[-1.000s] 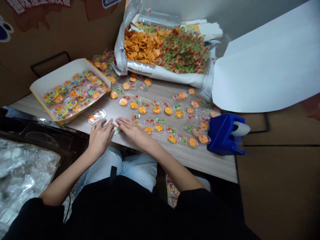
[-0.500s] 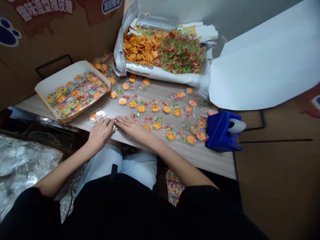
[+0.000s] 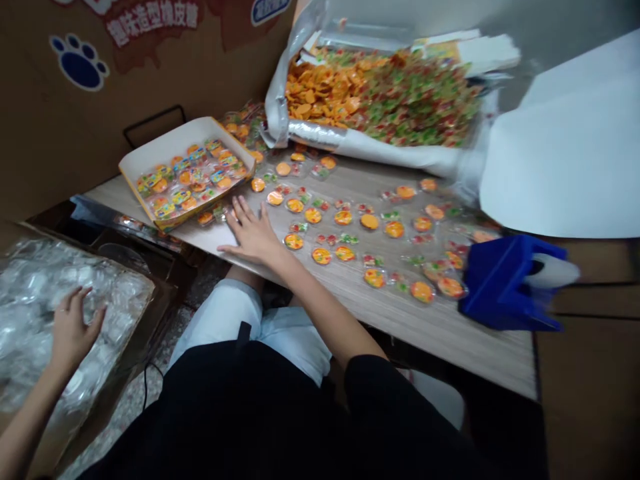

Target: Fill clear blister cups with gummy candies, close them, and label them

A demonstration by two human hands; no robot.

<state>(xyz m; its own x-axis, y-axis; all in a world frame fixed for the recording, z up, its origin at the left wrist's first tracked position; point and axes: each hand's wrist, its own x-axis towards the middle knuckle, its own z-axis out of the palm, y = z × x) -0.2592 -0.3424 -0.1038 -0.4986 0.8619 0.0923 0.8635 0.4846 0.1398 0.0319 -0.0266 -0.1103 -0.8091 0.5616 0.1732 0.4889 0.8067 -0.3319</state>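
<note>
My left hand point(image 3: 73, 330) is over a carton of clear plastic shells point(image 3: 117, 283) at the lower left. Its fingers are apart and I see nothing in them. My right hand point(image 3: 254, 235) lies on the table with its fingers spread, holding nothing. Just beyond its fingertips, partly covered by them, is a clear candy pack point(image 3: 206, 217) close to the open tray point(image 3: 173, 137). That tray holds several labelled packs with orange, red and green candies. To the right of my hand, several clear shells with orange discs point(image 3: 293, 241) and small red and green pieces lie in loose rows.
Behind the rows, a large silvery-white bag point(image 3: 400, 152) lies opened over heaps of orange discs point(image 3: 320, 90) and wrapped red-green candies point(image 3: 420, 100). A blue tape dispenser point(image 3: 500, 283) stands at the table's right end. Big brown cartons point(image 3: 30, 153) flank the table.
My left hand has left the table edge and moved down left to the carton of shells. My right hand has spread out flat. The candy pack now sits against the tray; the view has shifted left.
</note>
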